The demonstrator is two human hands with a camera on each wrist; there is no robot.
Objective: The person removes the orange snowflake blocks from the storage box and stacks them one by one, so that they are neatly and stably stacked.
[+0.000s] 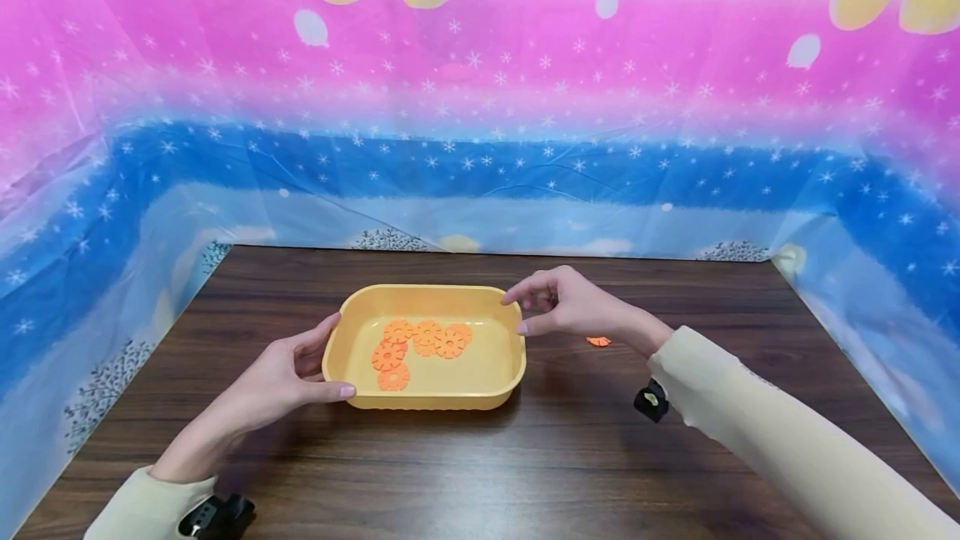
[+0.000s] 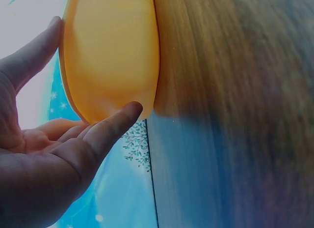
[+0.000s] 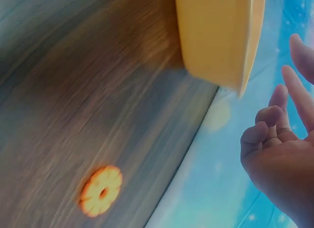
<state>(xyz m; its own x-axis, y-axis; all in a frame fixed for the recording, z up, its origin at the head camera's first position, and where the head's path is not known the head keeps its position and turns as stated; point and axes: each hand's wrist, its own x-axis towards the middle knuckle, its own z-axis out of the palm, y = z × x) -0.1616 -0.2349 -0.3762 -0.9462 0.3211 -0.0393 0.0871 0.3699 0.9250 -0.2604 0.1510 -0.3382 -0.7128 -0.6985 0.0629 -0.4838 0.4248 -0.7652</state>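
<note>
A yellow plastic basin (image 1: pixel 442 402) is in the middle of the head view, with several orange notched discs (image 1: pixel 387 354) lying flat on its floor, bunched toward the left and back. My left hand (image 1: pixel 273 382) holds the basin's left end, thumb on the front corner and fingers at the back left. In the left wrist view the thumb and fingers (image 2: pixel 117 122) span that end. My right hand (image 1: pixel 573 307) is by the right end, thumb and index apart at the rim. The right wrist view shows a gap between that hand (image 3: pixel 284 134) and the basin (image 3: pixel 216 41).
One loose orange notched disc (image 1: pixel 598 342) lies on the dark wooden table (image 1: pixel 450 473), right of the basin and partly hidden by the right forearm. A printed pink and blue cloth (image 1: pixel 480 165) hangs along the table's back and sides.
</note>
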